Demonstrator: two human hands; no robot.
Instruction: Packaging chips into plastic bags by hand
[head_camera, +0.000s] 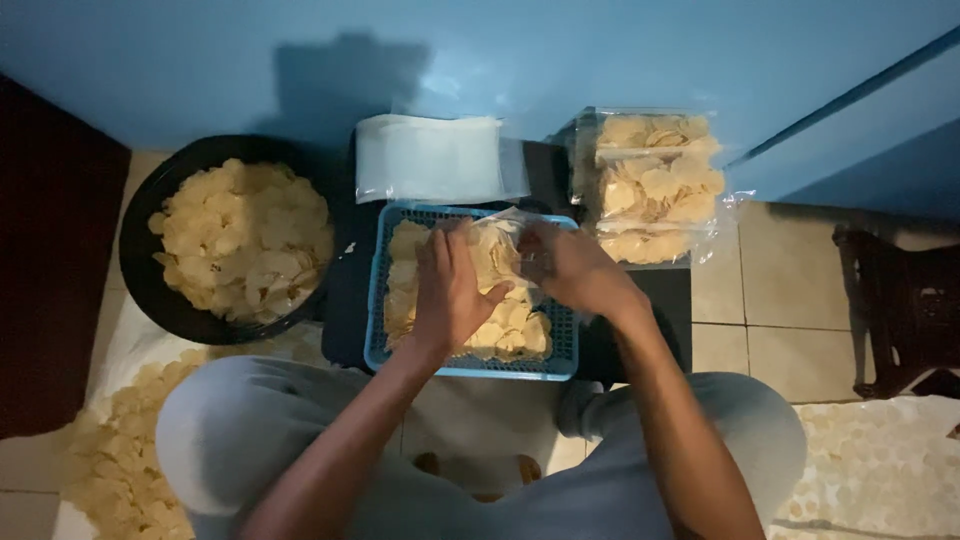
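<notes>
Both hands work over a blue plastic basket that sits on a dark low stand on the tiled floor, between the person's knees. The left hand and the right hand have their fingers closed on a clear plastic bag partly filled with pale round crackers, held just above the basket's far half.

The bag looks light and limp: thin film that will crumple and may slip between the fingers, so the open mouth edges are the likely place to pinch it. The crackers appear thin, dry and brittle; squeezing the bag's belly would probably crack them.

At the basket's far edge lies a stack of empty clear bags, and off its far right corner a pile of filled bags. To the left stands a black basin heaped with crackers.

The bag's mouth is hard to make out behind the hands and the glare on the film, and I cannot tell how full it is. The stand is mostly hidden under the basket. More crackers lie spread on the floor at both lower corners, cut off by the frame.
</notes>
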